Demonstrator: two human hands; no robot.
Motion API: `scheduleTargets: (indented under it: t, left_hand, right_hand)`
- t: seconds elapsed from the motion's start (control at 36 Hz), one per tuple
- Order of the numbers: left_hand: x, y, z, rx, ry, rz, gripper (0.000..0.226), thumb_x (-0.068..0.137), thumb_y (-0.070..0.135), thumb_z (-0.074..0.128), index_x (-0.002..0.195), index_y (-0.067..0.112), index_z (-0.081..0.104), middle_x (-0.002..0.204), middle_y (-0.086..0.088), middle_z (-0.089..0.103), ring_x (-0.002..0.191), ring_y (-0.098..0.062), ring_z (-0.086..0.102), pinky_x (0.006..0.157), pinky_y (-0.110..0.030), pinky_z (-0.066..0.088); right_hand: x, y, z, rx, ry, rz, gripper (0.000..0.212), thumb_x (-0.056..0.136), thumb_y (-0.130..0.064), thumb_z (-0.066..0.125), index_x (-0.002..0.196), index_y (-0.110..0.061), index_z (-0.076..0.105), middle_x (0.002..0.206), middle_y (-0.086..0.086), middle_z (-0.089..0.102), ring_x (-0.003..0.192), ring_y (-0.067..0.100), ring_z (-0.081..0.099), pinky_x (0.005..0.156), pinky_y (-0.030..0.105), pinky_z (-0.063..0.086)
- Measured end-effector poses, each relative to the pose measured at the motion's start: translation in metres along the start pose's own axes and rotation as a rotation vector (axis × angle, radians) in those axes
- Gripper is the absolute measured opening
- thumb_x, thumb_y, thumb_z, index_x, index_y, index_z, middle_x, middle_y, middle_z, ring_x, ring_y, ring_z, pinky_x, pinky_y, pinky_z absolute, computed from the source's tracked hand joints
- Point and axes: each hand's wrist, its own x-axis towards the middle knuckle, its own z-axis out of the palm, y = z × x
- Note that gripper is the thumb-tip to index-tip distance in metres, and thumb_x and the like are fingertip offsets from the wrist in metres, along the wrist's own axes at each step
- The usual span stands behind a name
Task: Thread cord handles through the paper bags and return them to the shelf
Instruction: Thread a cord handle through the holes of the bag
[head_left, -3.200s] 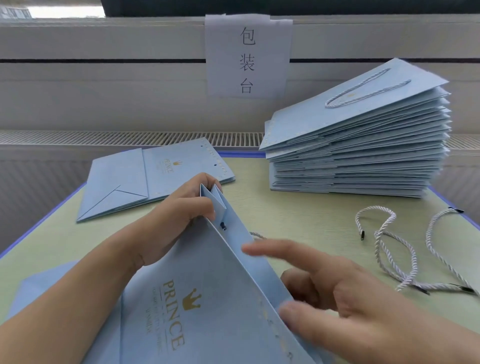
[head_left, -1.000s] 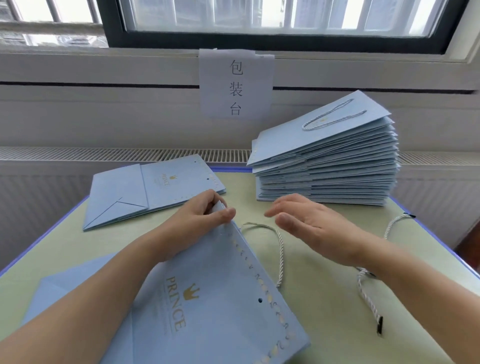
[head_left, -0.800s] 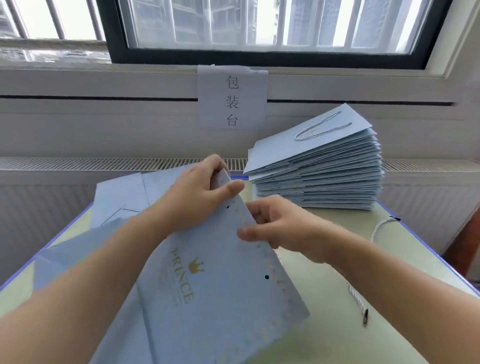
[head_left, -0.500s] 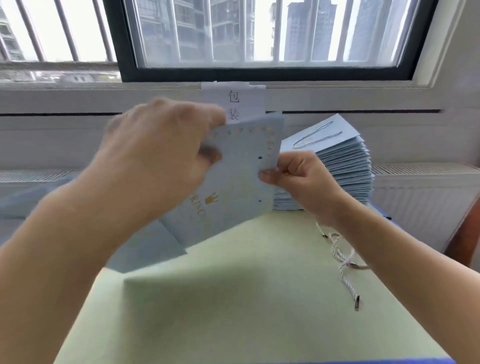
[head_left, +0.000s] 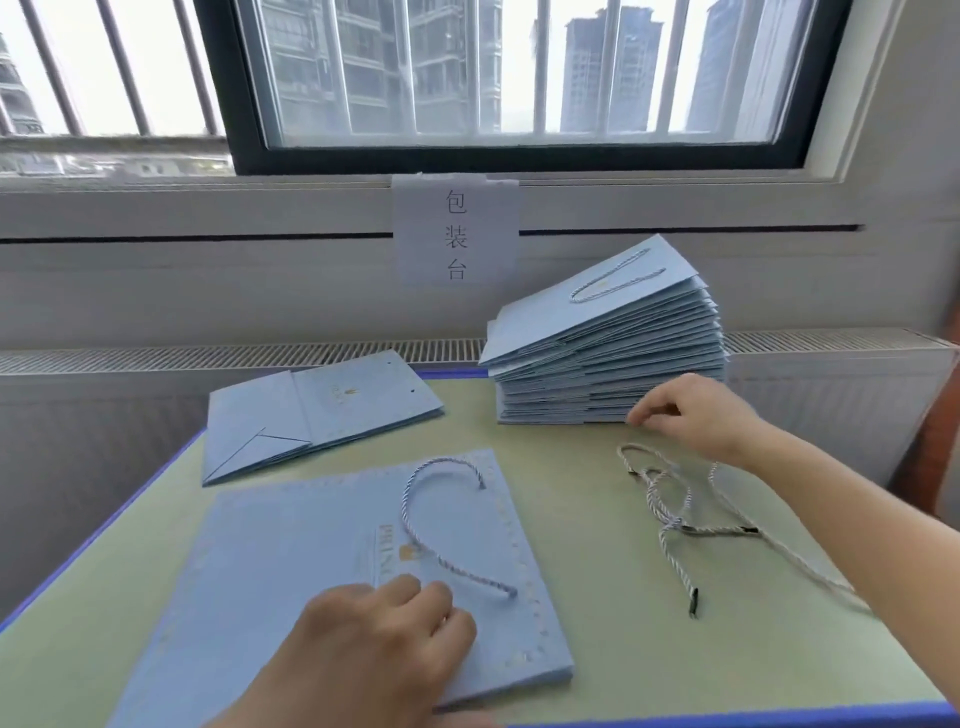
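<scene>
Fingers of the left hand (head_left: 384, 634) lie curled, knuckles up, pressing on the near bag (head_left: 332, 566), a flat pale-blue paper bag at the table's (head_left: 597, 649) near edge; they seem to pin it rather than grip it. One twisted white cord handle (head_left: 415, 514) already loops across its smooth face, both ends entering holes by the dotted gold border. Judging by this, one side is threaded and the other side waits, so the next move calls for a fresh cord and turning the bag over. Toward the right edge, loose cords (head_left: 670, 499) sprawl in a limp tangle, their ends tipped in dark stiff tags. Just beyond them the right hand (head_left: 696, 415) hovers with fingers loosely curled, holding nothing, its fingertips close to the foot of the stack of finished bags (head_left: 608, 358) at the far right corner, a fanned, crisp-edged pile with a handle on top. At the far left edge lie unthreaded bags (head_left: 322, 410), folded flat, creases sharp.
</scene>
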Motion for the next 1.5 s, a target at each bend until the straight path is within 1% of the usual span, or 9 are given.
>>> scheduleTargets:
  t: [0.19, 0.42, 0.56, 0.67, 0.83, 0.97, 1.08, 1.36, 1.5]
  left_hand:
    - [0.053, -0.027, 0.009, -0.287, -0.130, -0.351, 0.044, 0.091, 0.069, 0.024, 0.101, 0.040, 0.055, 0.093, 0.025, 0.051, 0.086, 0.007, 0.044, 0.058, -0.013, 0.034]
    - [0.106, -0.048, 0.075, -0.425, -0.614, -0.595, 0.072, 0.094, 0.065, 0.032, 0.152, 0.024, 0.024, 0.155, 0.002, 0.027, 0.143, -0.018, 0.020, 0.114, -0.034, 0.020]
    - [0.106, -0.041, 0.086, -0.386, -0.582, -0.619, 0.080, 0.081, 0.078, 0.043, 0.143, 0.028, 0.034, 0.147, 0.007, 0.032, 0.138, -0.016, 0.025, 0.112, -0.034, 0.019]
    - [0.101, -0.036, 0.087, -0.459, -0.477, -0.664, 0.073, 0.063, 0.073, 0.048, 0.124, 0.033, 0.039, 0.121, 0.017, 0.037, 0.125, -0.010, 0.032, 0.102, -0.028, 0.022]
    - [0.098, -0.039, 0.083, -0.836, -0.385, -0.856, 0.060, 0.050, 0.056, 0.050, 0.106, 0.034, 0.046, 0.103, 0.007, 0.052, 0.105, -0.020, 0.048, 0.093, -0.036, 0.041]
    - [0.097, -0.048, 0.078, -1.121, -0.352, -0.937, 0.056, 0.043, 0.051, 0.057, 0.096, 0.034, 0.053, 0.110, 0.002, 0.061, 0.107, -0.025, 0.057, 0.093, -0.050, 0.050]
    - [0.098, -0.055, 0.071, -1.266, -0.354, -0.946, 0.052, 0.053, 0.036, 0.065, 0.102, 0.022, 0.055, 0.119, -0.007, 0.061, 0.106, -0.030, 0.061, 0.088, -0.047, 0.052]
    - [0.097, -0.062, 0.069, -1.494, -0.306, -1.000, 0.051, 0.055, 0.022, 0.058, 0.105, 0.012, 0.056, 0.110, -0.015, 0.062, 0.084, -0.019, 0.058, 0.076, -0.035, 0.045]
    - [0.095, -0.070, 0.078, -1.614, -0.258, -1.058, 0.045, 0.053, 0.016, 0.053, 0.097, 0.011, 0.057, 0.083, 0.003, 0.069, 0.080, -0.022, 0.058, 0.075, -0.037, 0.045]
  right_hand:
    - [0.013, -0.011, 0.018, -0.089, -0.216, -0.153, 0.039, 0.089, -0.004, 0.055, 0.108, -0.035, 0.070, 0.090, -0.023, 0.054, 0.097, 0.005, 0.053, 0.094, 0.032, 0.046]
    - [0.022, -0.009, 0.026, -0.262, -0.236, -0.226, 0.030, 0.090, -0.015, 0.056, 0.073, -0.037, 0.048, 0.101, -0.010, 0.050, 0.101, 0.013, 0.042, 0.084, 0.029, 0.030]
    - [0.013, -0.009, 0.009, 0.170, -0.144, -0.218, 0.034, 0.093, -0.003, 0.049, 0.079, -0.034, 0.051, 0.102, -0.006, 0.060, 0.103, 0.017, 0.054, 0.094, 0.035, 0.043]
    - [0.015, -0.006, 0.005, -0.123, -0.257, -0.241, 0.025, 0.094, -0.015, 0.056, 0.103, -0.038, 0.061, 0.101, -0.024, 0.051, 0.103, 0.005, 0.039, 0.099, 0.031, 0.029]
    - [0.018, -0.006, 0.023, -0.178, -0.251, -0.242, 0.021, 0.092, -0.021, 0.059, 0.080, -0.036, 0.048, 0.100, -0.010, 0.051, 0.098, 0.010, 0.039, 0.087, 0.029, 0.030]
    - [0.010, -0.021, 0.015, 0.621, -0.148, -0.125, 0.017, 0.097, -0.002, 0.047, 0.085, -0.014, 0.051, 0.088, 0.002, 0.067, 0.082, 0.022, 0.060, 0.079, 0.034, 0.048]
    - [0.004, -0.049, 0.010, 0.998, -0.180, -0.126, 0.021, 0.096, 0.005, 0.044, 0.085, -0.012, 0.048, 0.068, 0.001, 0.056, 0.051, 0.007, 0.045, 0.047, 0.015, 0.035]
    - [-0.009, -0.087, 0.060, 0.852, -0.201, -0.063, 0.016, 0.085, 0.002, 0.064, 0.078, -0.012, 0.066, 0.064, 0.002, 0.066, 0.055, 0.004, 0.054, 0.055, 0.013, 0.039]
    - [-0.015, -0.088, 0.068, 0.435, -0.054, -0.136, 0.020, 0.082, -0.017, 0.067, 0.068, -0.031, 0.062, 0.065, -0.015, 0.059, 0.057, -0.006, 0.048, 0.062, 0.019, 0.040]
